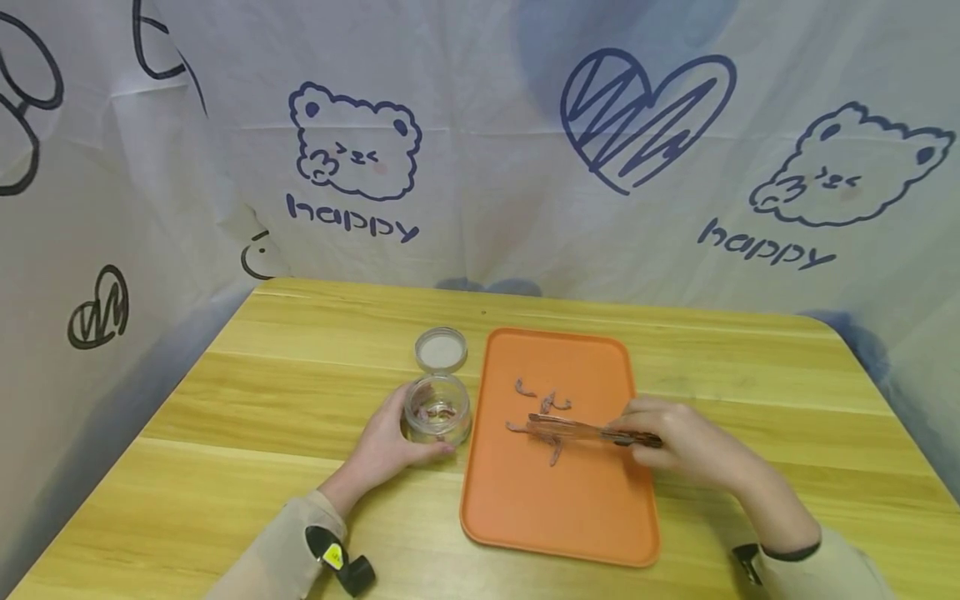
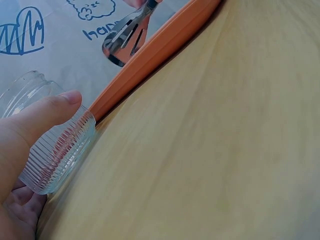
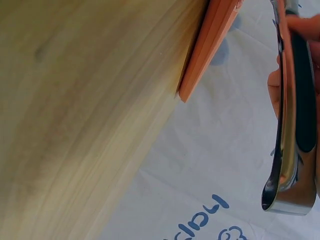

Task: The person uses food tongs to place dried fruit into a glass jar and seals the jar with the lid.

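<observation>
My left hand (image 1: pixel 384 446) holds a clear glass jar (image 1: pixel 462 425) on the table, left of an orange tray (image 1: pixel 562 521). A few small reddish-brown pieces lie inside the jar, which has no lid on it. In the left wrist view, my thumb lies across the ribbed jar wall (image 2: pixel 75 145). My right hand (image 1: pixel 686 442) grips metal tongs (image 1: pixel 592 432) with dark handle grips, their tips low over the middle of the tray. Several small curled brownish pieces (image 1: pixel 557 454) lie around the tips; whether the tongs pinch one is unclear.
A round clear lid (image 1: pixel 440 350) lies behind the jar, close to the tray's left edge. The wood-patterned table (image 1: pixel 247 400) ends at a white cloth (image 1: pixel 480 167) with drawn bears and hearts, which hangs behind and at the sides.
</observation>
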Motion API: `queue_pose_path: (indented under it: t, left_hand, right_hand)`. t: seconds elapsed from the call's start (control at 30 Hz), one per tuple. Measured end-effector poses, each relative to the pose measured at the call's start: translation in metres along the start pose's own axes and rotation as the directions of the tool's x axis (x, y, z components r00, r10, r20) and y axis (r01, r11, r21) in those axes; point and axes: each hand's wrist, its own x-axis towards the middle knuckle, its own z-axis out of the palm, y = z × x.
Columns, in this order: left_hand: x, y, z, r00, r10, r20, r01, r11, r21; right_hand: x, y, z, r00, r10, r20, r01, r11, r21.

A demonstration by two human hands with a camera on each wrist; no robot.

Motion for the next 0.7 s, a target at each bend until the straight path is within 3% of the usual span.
queue_pose_path:
  t: [0.43,0.7]
  left_hand:
    - [0.001,-0.0018,0.0004,1.0,-0.015,0.0,0.015,1.0,0.007]
    - [0.0016,-0.001,0.0005,0.999,-0.037,0.004,0.037,0.999,0.015]
  right_hand:
    - [0.0043,0.0011,0.0027,0.999,0.007,0.046,-0.006,1.0,-0.022]
    - [0.0045,-0.0001,0.0001,1.0,-0.021,0.011,0.021,1.0,-0.021]
